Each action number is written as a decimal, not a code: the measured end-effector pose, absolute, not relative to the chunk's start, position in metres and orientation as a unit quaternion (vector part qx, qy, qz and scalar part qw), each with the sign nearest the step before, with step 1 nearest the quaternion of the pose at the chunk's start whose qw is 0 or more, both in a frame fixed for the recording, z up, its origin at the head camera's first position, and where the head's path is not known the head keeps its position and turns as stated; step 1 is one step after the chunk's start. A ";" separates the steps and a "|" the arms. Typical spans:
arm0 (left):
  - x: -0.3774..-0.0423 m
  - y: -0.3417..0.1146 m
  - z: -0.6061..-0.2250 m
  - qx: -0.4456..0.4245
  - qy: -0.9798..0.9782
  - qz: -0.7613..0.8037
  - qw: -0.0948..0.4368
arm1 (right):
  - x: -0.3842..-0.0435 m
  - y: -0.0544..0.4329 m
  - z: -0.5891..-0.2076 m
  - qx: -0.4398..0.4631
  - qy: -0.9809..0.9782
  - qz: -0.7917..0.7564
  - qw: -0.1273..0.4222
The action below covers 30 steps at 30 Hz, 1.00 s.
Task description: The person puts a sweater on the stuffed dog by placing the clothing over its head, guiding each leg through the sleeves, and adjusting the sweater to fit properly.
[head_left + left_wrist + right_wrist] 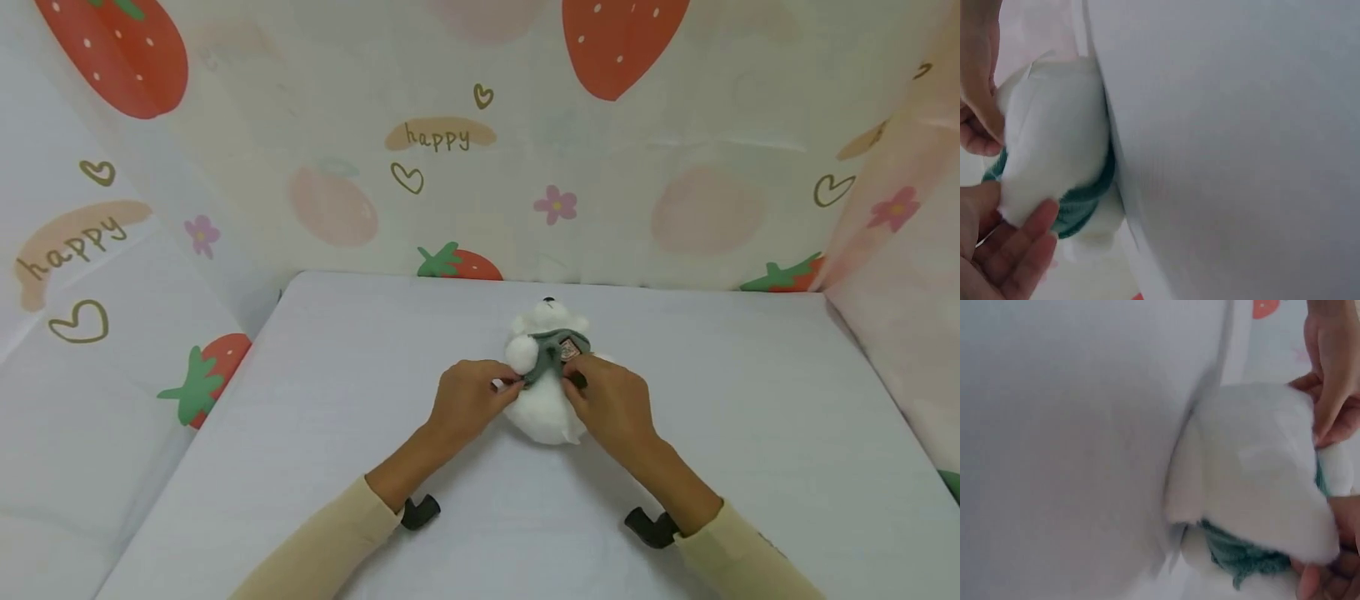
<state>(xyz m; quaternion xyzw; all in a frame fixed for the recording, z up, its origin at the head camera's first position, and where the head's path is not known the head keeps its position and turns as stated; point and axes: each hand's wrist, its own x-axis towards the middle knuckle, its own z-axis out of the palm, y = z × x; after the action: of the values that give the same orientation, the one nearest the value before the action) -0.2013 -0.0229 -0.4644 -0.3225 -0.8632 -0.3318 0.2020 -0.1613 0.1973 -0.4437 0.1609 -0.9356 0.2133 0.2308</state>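
A white plush bear (543, 412) lies on the table with its dark nose toward the back wall. Around its neck runs a green knitted scarf (551, 346) with a small patch. At the bear's left side in the head view, my left hand (468, 400) pinches one end of the scarf between thumb and forefinger. My right hand (618, 404) pinches the scarf just below the patch; its fingertips are partly hidden. Both wrist views show the bear's white body (1060, 131) between the hands, with part of the scarf (1241, 553) beneath it.
The bear rests on a white-covered table (300, 417). Behind it stands a cloth backdrop (615, 158) printed with strawberries and hearts, and similar cloth hangs at both sides. Black wrist-worn pieces (422, 512) show below the sleeves.
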 end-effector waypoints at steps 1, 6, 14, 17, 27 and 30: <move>-0.203 -0.026 -0.463 -0.328 -0.860 -0.346 0.181 | -0.162 0.199 -0.443 0.174 -0.935 0.211 0.226; -0.212 -0.045 -0.459 -0.313 -0.856 -0.404 0.081 | -0.164 0.210 -0.439 0.214 -0.931 0.252 0.154; -0.216 -0.059 -0.459 -0.327 -0.912 -0.246 0.040 | -0.170 0.234 -0.428 0.244 -0.915 0.315 0.062; -0.213 -0.057 -0.457 -0.326 -0.926 -0.183 0.049 | -0.172 0.243 -0.421 0.261 -0.918 0.291 0.061; -0.214 -0.056 -0.456 -0.327 -0.922 -0.208 -0.020 | -0.167 0.250 -0.430 0.292 -0.929 0.218 0.073; -0.219 -0.059 -0.453 -0.324 -0.902 -0.278 -0.055 | -0.168 0.253 -0.431 0.273 -0.914 0.286 0.094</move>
<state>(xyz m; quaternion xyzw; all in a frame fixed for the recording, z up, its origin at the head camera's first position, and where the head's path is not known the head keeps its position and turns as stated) -0.2191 -0.0585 -0.4525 -0.3243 -0.9025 -0.2782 -0.0546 -0.1681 0.2529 -0.4307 0.2728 -0.9136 0.2864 0.0941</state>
